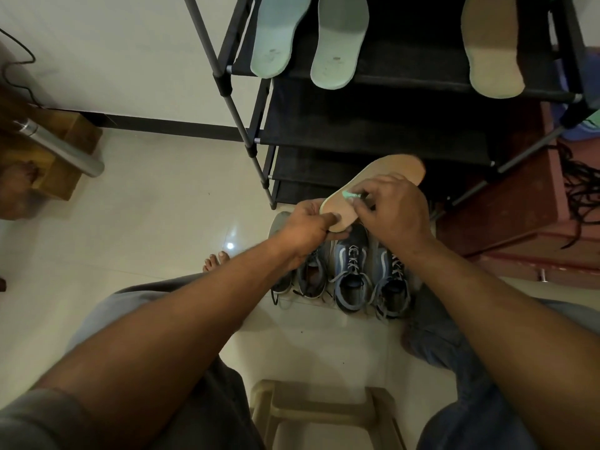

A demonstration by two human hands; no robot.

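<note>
A tan insole (394, 170) is held in the air in front of the black shoe rack (373, 134). My left hand (308, 228) grips its near end, thumb on top. My right hand (393, 206) pinches a small mint-green bit (349, 194) lying on the insole's surface. Below the hands, several blue and grey lace-up shoes (352, 277) stand in a row on the pale floor, their openings facing me.
Two mint-green insoles (279, 37) (337, 43) and one tan insole (490, 50) lie on the rack's top shelf. A beige plastic stool (324, 414) stands between my knees. A red-brown cabinet (519, 216) stands right, a wooden block with a metal flask (58, 147) left.
</note>
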